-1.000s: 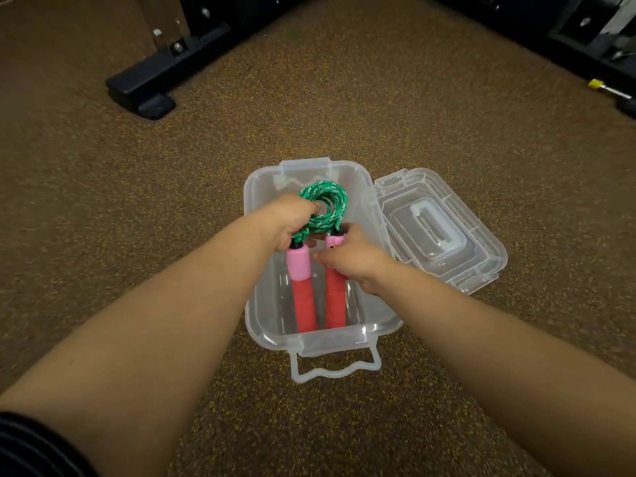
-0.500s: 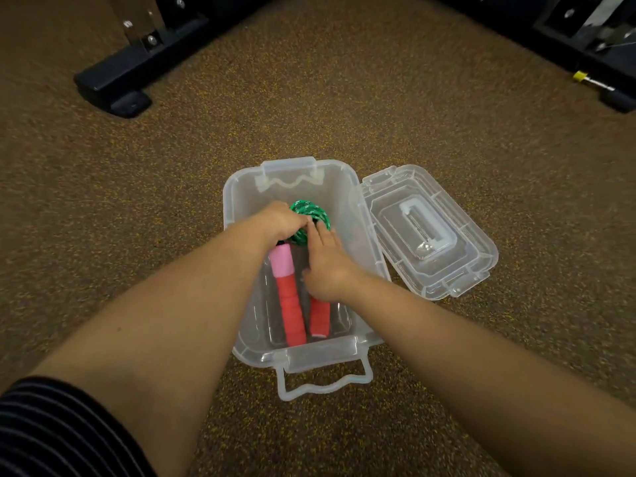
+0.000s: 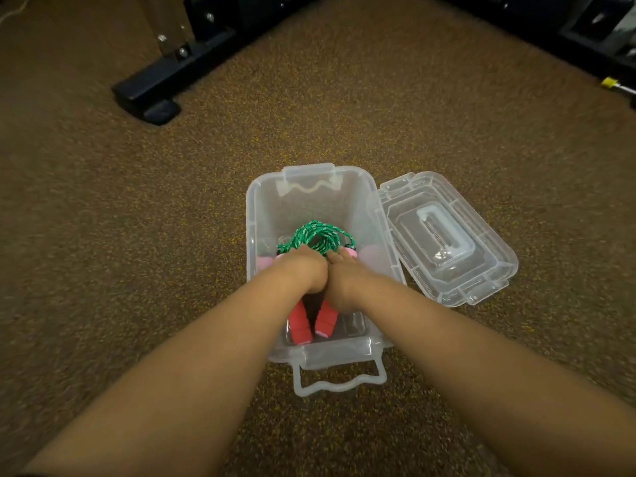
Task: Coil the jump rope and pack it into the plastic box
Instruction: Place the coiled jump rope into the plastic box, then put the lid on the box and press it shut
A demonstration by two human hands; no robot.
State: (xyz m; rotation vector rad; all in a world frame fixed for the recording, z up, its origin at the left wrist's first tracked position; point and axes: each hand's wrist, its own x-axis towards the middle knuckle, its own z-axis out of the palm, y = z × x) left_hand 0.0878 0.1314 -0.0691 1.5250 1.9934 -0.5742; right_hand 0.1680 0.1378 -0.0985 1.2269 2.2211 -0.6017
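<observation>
A clear plastic box [image 3: 309, 187] stands open on the brown carpet. Inside it lies the jump rope: a green coil [image 3: 318, 235] toward the far end and two red handles with pink tips [image 3: 301, 321] pointing toward me. My left hand [image 3: 304, 270] and my right hand [image 3: 342, 275] sit side by side inside the box, pressed down on the handles just below the coil. The hands hide the upper parts of both handles. How tightly the fingers grip is hidden.
The box's clear lid [image 3: 444, 235] lies on the carpet right beside the box, on its right. A black metal equipment foot [image 3: 155, 98] stands at the far left. More dark equipment and a yellow-tipped part [image 3: 609, 82] line the far right.
The rope and both hands have gone lower into the box. The handles now rest on its bottom and the coil lies flatter at the far end.
</observation>
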